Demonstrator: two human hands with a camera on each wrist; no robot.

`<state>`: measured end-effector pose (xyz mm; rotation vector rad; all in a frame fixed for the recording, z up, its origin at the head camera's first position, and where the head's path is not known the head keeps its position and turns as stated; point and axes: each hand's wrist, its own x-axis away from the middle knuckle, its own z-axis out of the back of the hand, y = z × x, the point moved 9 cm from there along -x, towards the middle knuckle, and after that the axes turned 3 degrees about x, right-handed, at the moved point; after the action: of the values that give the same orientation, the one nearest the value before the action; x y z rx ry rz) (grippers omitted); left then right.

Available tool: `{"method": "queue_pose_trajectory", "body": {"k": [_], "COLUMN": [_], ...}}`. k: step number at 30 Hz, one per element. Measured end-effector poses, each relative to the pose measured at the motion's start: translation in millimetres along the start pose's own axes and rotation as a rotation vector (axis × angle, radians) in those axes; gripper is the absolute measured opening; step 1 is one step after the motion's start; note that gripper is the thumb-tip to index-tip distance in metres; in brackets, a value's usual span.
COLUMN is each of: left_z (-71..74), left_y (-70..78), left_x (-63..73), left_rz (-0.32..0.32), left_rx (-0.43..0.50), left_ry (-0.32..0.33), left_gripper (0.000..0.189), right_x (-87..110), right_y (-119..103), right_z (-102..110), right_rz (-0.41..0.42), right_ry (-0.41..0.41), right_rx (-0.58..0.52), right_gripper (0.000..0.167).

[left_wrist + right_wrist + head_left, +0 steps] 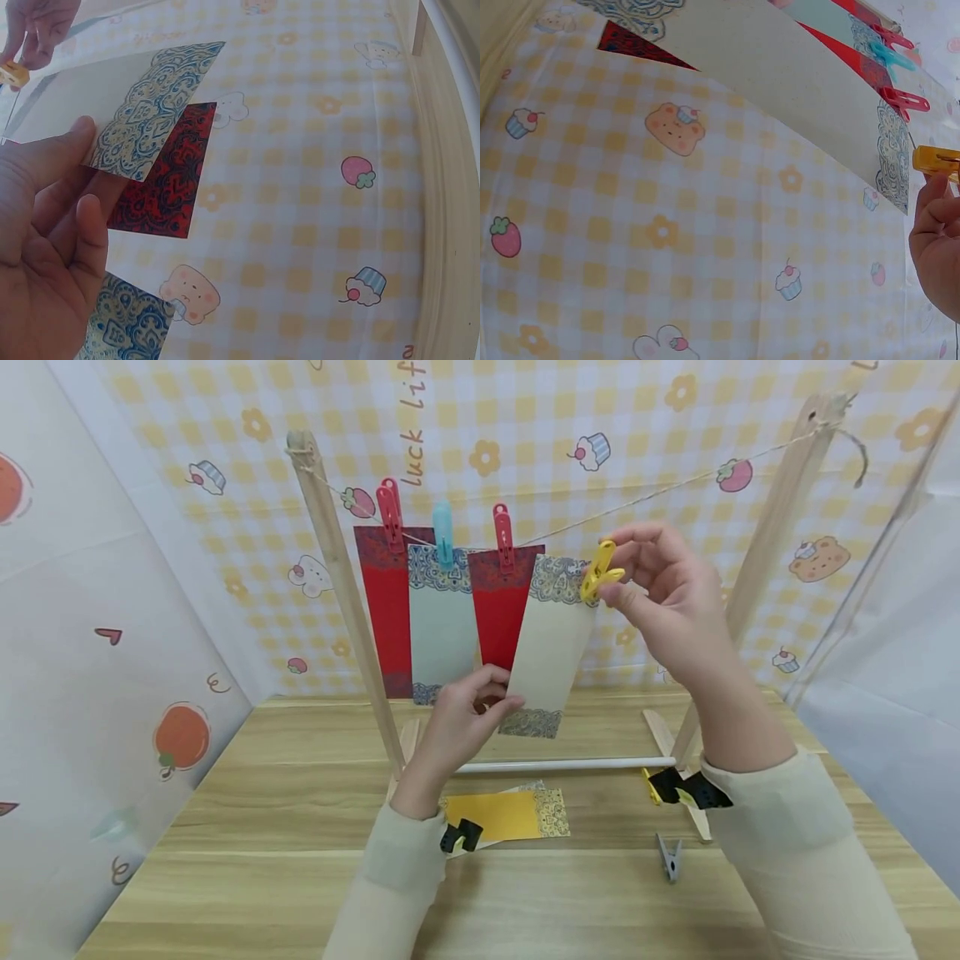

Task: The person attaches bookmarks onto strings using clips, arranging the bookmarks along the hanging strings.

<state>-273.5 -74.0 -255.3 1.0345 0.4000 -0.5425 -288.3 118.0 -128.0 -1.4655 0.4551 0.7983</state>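
A cream card [551, 643] with blue patterned bands at its ends hangs tilted in front of the string. My left hand [471, 714] pinches its lower left edge between thumb and fingers; the left wrist view shows the thumb on the card's face [82, 97]. Up at the card's top right corner, my right hand [667, 593] pinches a yellow clothespin [600, 575]. In the right wrist view that clothespin [934, 159] is close beside the patterned top band. Just left, a red card [495, 610] hangs from a red clothespin [503, 537], partly covered by the cream card.
Farther left hang a pale card [442, 635] under a blue clothespin [443, 535] and another red card [386, 618]. Wooden posts [341, 568] hold the string. On the table lie a yellow card [491, 816], a grey clothespin [670, 858] and another yellow clothespin [651, 787].
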Motion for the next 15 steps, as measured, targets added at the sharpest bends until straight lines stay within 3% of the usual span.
{"method": "queue_pose_trajectory", "body": {"k": [15], "left_z": [-4.1], "left_y": [3.4], "left_x": [-6.4], "left_rz": [0.016], "left_rx": [0.039], "left_ry": [0.033], "left_gripper": [0.018], "right_x": [-30.2], "right_y": [-16], "right_z": [-14], "right_rz": [0.086], "right_ry": [0.003], "right_rx": [-0.110], "right_gripper": [0.036]}}
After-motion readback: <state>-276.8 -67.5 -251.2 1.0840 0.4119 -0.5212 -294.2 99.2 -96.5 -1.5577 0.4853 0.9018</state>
